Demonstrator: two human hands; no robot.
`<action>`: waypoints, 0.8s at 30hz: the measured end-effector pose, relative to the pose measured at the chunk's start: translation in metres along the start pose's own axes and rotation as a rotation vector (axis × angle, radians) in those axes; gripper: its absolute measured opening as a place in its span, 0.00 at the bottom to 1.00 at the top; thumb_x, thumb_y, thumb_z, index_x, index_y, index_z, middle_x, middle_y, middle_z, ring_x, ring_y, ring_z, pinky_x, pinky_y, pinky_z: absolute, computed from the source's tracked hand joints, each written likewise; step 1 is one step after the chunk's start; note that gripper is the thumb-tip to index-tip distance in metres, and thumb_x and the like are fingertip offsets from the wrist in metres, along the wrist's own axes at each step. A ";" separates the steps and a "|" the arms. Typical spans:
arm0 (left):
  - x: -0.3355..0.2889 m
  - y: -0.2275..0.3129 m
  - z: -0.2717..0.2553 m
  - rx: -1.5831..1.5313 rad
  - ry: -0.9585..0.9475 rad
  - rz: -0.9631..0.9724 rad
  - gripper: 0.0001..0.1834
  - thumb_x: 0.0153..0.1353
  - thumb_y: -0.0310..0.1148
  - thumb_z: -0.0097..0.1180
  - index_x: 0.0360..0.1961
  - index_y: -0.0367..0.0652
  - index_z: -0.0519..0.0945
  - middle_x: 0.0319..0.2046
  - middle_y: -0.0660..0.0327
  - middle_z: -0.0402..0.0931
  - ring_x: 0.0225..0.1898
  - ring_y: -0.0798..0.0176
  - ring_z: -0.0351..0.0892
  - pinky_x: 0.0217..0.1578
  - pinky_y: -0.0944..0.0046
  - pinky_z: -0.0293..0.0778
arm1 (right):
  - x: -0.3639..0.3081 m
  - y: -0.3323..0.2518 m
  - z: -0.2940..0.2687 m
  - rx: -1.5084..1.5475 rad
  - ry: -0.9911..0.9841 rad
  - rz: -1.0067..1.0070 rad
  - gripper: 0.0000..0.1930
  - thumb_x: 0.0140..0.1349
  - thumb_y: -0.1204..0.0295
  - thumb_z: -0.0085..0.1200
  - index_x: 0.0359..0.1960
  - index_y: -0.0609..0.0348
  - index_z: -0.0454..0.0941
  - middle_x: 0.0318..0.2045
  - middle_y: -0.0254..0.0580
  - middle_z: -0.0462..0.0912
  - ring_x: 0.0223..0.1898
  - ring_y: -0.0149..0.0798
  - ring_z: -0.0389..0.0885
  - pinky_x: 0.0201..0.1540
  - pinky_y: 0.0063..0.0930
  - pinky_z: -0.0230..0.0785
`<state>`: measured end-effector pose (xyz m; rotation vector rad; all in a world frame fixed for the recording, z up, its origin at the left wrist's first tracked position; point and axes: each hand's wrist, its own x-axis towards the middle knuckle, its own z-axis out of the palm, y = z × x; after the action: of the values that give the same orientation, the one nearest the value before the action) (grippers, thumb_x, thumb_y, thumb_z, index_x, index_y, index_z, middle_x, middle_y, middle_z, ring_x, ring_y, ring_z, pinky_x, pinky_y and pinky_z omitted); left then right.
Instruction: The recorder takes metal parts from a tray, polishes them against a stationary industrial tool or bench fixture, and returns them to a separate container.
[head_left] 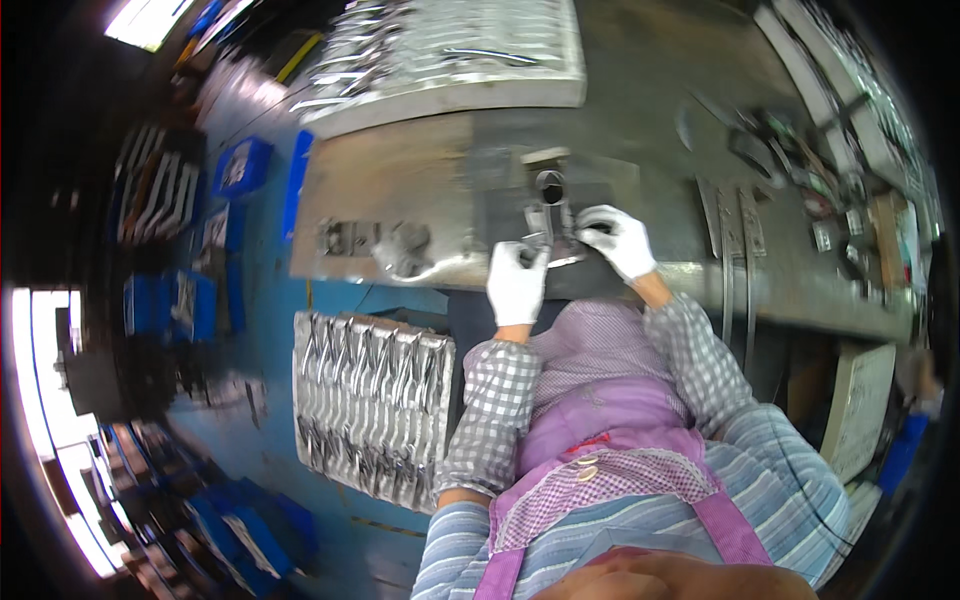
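A small metal fixture (556,222) with a round dark-centred ring (550,187) at its far end stands on a dark plate on the workbench, in front of my body. My left hand (517,283), in a white glove, is at its near left side, with thumb and fingers drawn together against a small grey piece I cannot make out. At the fixture's right side is my right hand (620,243), also gloved in white, its fingers curled in a pinch. What those fingertips hold, if anything, is hidden.
A white tray of curved metal parts (440,98) lies at the bench's far side; another tray (375,400) stands low at my left. A metal block (350,238) and a crumpled clear bag (403,248) lie left. Long metal bars (735,225) and tools (760,150) are right.
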<state>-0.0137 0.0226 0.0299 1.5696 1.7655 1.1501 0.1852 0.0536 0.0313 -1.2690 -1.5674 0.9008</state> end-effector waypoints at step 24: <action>0.016 -0.447 -0.428 0.130 0.466 -0.455 0.24 0.73 0.35 0.52 0.67 0.39 0.70 0.61 0.47 0.76 0.63 0.52 0.75 0.62 0.58 0.69 | 0.012 -0.065 0.238 -0.485 -0.277 -0.375 0.14 0.57 0.81 0.53 0.44 0.56 0.84 0.48 0.46 0.84 0.50 0.52 0.82 0.56 0.40 0.72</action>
<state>-0.6069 -0.0604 -0.1260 0.9216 2.3812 1.2472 -0.0615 0.0517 0.0153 -1.1391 -2.2501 0.4820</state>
